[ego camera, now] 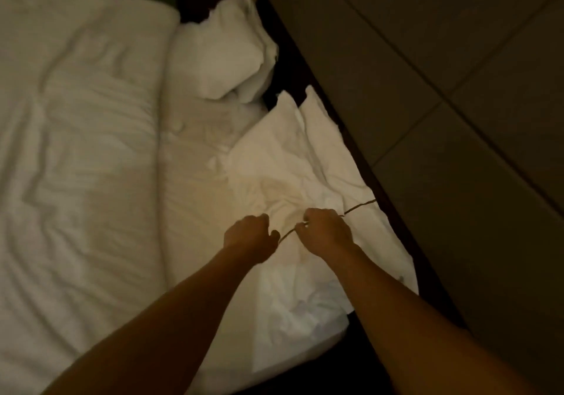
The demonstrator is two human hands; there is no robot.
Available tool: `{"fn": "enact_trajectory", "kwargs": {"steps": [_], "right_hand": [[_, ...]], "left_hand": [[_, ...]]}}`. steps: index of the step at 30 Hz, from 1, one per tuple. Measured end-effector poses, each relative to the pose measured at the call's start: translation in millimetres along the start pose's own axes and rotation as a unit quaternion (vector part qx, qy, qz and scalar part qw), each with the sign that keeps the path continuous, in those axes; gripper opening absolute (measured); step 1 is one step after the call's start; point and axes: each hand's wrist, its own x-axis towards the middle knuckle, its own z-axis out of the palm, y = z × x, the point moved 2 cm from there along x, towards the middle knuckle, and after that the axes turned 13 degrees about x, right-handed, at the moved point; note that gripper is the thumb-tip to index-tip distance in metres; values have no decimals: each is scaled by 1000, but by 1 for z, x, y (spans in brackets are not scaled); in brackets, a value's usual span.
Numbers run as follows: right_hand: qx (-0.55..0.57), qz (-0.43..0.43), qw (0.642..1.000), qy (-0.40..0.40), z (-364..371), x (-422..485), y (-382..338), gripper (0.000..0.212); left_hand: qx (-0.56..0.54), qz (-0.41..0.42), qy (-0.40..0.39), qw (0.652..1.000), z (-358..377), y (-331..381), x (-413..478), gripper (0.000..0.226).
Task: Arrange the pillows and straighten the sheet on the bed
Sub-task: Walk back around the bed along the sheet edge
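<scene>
A flat, wrinkled white pillow (293, 162) lies at the bed's right edge, close below me. My left hand (248, 237) and my right hand (328, 231) are both closed on its near open edge, side by side, pinching the fabric. A plumper white pillow (219, 55) lies farther up by the headboard. The white sheet (189, 162) between them is creased. A thick white duvet (76, 150) covers the left part of the bed.
A dark bed frame edge (393, 211) runs along the right side of the mattress. Beyond it stands a grey panelled wall (457, 89). The room is dim.
</scene>
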Motion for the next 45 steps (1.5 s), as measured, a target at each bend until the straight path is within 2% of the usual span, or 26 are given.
{"fn": "enact_trajectory", "kwargs": {"steps": [4,8,11,16,22,30,38,45], "right_hand": [[19,-74,997,14,-4,-94,-106,35],[38,-135,990,-12,21,-198,-221,32],[66,-208,974,-62,61,-283,-325,30],[86,-345,925,-132,123,-423,-493,29],[64,-448,870,-195,184,-544,-644,24],[26,-508,826,-244,269,-621,-817,19],[-14,-495,824,-275,341,-660,-995,27],[-23,-516,811,-274,386,-707,-1147,28]], "left_hand": [[93,-3,59,994,-102,-87,-93,35],[173,-55,80,980,-184,-203,-227,28],[213,-140,78,964,-232,-305,-343,23],[248,-301,66,918,-287,-454,-521,23],[217,-435,56,872,-307,-584,-660,29],[179,-497,52,848,-321,-765,-755,31],[151,-508,24,848,-372,-938,-783,35],[107,-512,17,852,-418,-1076,-810,22]]}}
